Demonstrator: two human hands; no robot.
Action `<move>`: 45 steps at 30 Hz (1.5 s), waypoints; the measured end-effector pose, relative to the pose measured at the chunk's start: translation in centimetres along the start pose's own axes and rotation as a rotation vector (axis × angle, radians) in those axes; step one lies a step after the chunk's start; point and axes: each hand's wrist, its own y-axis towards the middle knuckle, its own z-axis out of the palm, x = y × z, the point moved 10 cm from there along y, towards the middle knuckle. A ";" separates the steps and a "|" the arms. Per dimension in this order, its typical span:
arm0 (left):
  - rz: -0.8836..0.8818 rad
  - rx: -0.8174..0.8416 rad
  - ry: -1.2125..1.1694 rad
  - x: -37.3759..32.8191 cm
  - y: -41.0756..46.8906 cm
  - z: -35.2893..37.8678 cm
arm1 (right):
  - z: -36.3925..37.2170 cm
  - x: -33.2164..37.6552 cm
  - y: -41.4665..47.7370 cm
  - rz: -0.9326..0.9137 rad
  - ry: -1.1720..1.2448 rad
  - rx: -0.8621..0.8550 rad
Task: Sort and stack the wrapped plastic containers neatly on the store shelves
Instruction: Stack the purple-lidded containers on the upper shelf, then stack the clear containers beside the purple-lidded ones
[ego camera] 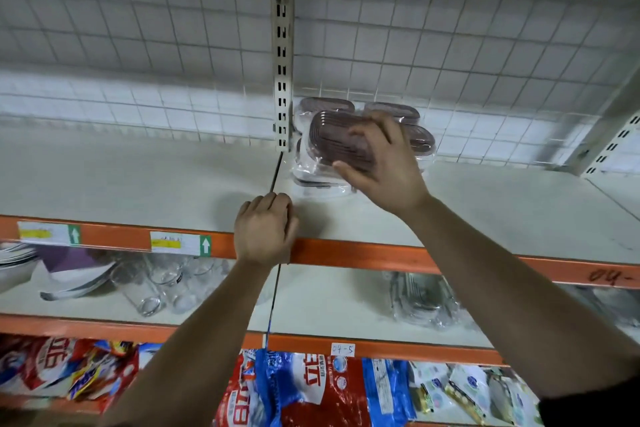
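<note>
A wrapped plastic container point(329, 140) with a brown ribbed lid sits on top of a small stack on the upper shelf point(502, 215), right of the slotted upright post. My right hand point(382, 165) grips its near right edge, fingers spread over the lid. Behind it stand more wrapped containers point(327, 104), and further ones at the right point(420, 140), against the wire grid back. A wrapped container lies under the top one point(313, 184). My left hand point(265, 230) rests on the shelf's front edge with its fingers curled, holding nothing.
The shelf's orange front rail point(363, 255) carries price labels point(180, 243). The shelf below holds drinking glasses point(152, 284), bowls point(20, 263) and clear wrapped containers point(422, 298). Bagged goods point(311, 388) fill the lowest shelf. The upper shelf's left half point(121, 177) is bare.
</note>
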 end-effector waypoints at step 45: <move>0.279 0.121 -0.303 -23.9 -11.2 8.2 | -13.7 -13.9 -23.5 0.281 -0.159 0.104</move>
